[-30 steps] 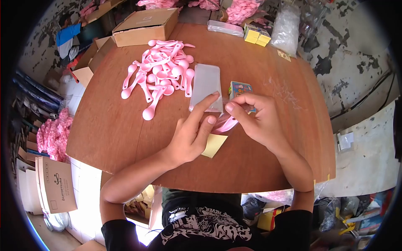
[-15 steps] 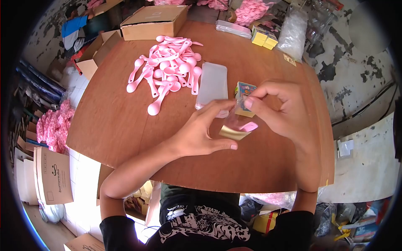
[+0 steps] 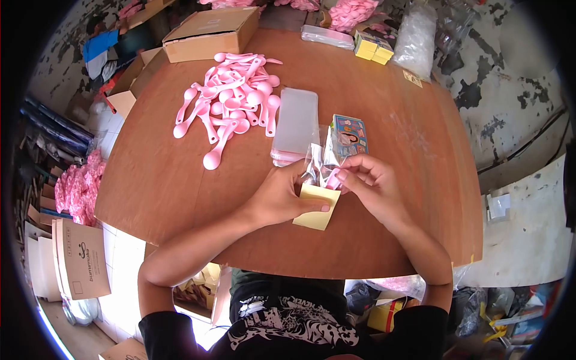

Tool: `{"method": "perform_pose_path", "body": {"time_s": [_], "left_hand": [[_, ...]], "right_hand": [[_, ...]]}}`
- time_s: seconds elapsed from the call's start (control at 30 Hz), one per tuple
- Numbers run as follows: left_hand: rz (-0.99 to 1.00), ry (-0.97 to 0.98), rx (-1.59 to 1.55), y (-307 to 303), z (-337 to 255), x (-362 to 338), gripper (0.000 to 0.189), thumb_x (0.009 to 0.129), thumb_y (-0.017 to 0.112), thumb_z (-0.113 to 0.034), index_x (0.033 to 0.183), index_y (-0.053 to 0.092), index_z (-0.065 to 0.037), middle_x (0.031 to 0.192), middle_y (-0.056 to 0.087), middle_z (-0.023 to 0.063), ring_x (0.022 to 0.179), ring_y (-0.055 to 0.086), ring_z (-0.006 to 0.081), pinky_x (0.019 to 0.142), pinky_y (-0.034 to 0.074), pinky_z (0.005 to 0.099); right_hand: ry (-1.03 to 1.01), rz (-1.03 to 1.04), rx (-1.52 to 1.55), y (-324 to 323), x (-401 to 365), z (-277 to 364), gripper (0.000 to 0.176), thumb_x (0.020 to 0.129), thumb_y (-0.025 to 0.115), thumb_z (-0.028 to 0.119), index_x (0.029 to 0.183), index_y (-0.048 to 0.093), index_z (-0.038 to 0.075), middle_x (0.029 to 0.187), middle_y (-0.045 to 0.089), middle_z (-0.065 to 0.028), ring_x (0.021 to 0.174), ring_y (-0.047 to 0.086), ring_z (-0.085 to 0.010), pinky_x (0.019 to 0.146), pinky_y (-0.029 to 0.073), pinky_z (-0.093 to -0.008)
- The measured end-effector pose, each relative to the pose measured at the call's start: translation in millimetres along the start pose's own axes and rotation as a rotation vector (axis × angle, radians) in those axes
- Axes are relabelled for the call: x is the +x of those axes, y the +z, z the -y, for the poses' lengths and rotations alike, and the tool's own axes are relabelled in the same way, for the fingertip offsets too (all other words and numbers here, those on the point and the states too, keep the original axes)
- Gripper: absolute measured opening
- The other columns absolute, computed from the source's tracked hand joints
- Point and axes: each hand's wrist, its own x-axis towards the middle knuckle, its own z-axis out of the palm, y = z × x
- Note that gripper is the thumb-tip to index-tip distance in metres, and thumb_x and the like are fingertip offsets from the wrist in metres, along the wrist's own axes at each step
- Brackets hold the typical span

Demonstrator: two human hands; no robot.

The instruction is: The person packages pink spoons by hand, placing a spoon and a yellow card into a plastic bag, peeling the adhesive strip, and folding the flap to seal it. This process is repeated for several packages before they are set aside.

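Note:
Near the table's front, my left hand grips a pale yellow card and a clear plastic bag, thumb across the card. My right hand pinches a pink spoon at the bag, just above the card; much of the spoon is hidden by fingers and card. Beyond my hands lie a stack of clear bags and a colourful printed card stack. A heap of pink spoons is spread at the upper left of the wooden table.
A cardboard box stands at the table's back left. At the back right are a clear case, small yellow boxes and a roll of plastic bags. A person's blue sleeve shows at the far upper left.
The card has swung to face me and come nearer. My right hand has moved down and left, closer to my left hand. The printed stack is now more exposed, and the view has shifted slightly.

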Motion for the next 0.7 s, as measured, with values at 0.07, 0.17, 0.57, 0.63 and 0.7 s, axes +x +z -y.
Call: {"method": "perform_pose_path", "body": {"time_s": [0.07, 0.17, 0.57, 0.63, 0.7], "left_hand": [[-0.002, 0.048, -0.029, 0, 2, 1, 0.045, 0.083, 0.077, -0.01, 0.122, 0.057, 0.0, 0.104, 0.069, 0.0083, 0.095, 0.065, 0.0103, 0.081, 0.054, 0.0285], [-0.134, 0.048, -0.216, -6, 5, 2, 0.024, 0.094, 0.065, -0.014, 0.113, 0.065, 0.001, 0.099, 0.069, 0.0076, 0.09, 0.065, 0.0104, 0.075, 0.055, 0.0261], [-0.237, 0.031, -0.129, -17, 9, 3, 0.019, 0.093, 0.065, -0.008, 0.108, 0.07, 0.002, 0.098, 0.071, 0.0094, 0.085, 0.067, 0.012, 0.071, 0.056, 0.0236], [-0.232, 0.039, -0.133, -19, 9, 3, 0.019, 0.093, 0.065, -0.007, 0.109, 0.07, 0.001, 0.1, 0.071, 0.0101, 0.086, 0.067, 0.0123, 0.073, 0.056, 0.024], [-0.208, 0.084, -0.109, -21, 8, 3, 0.019, 0.093, 0.063, -0.005, 0.11, 0.07, 0.0, 0.105, 0.071, 0.0109, 0.088, 0.068, 0.0136, 0.073, 0.057, 0.0254]], "right_hand": [[0.039, -0.043, 0.029, 3, -2, 0, 0.018, 0.095, 0.063, 0.01, 0.106, 0.062, -0.004, 0.096, 0.068, -0.0092, 0.087, 0.066, -0.0119, 0.073, 0.054, -0.0254], [0.019, -0.07, 0.089, 3, -1, -9, 0.02, 0.095, 0.062, 0.011, 0.108, 0.063, -0.004, 0.095, 0.069, -0.0093, 0.085, 0.066, -0.0114, 0.073, 0.054, -0.0255], [-0.115, -0.092, 0.164, 0, 0, -35, 0.015, 0.093, 0.063, 0.004, 0.106, 0.068, -0.003, 0.096, 0.069, -0.009, 0.085, 0.065, -0.0134, 0.073, 0.054, -0.0269], [-0.148, -0.055, 0.155, -4, 1, -36, 0.015, 0.093, 0.062, 0.002, 0.106, 0.068, -0.003, 0.098, 0.069, -0.0092, 0.087, 0.065, -0.0137, 0.073, 0.054, -0.0271], [-0.251, 0.038, 0.063, -7, 3, -37, 0.015, 0.094, 0.058, -0.002, 0.104, 0.068, -0.002, 0.102, 0.068, -0.01, 0.09, 0.065, -0.0143, 0.074, 0.055, -0.0277]]}}
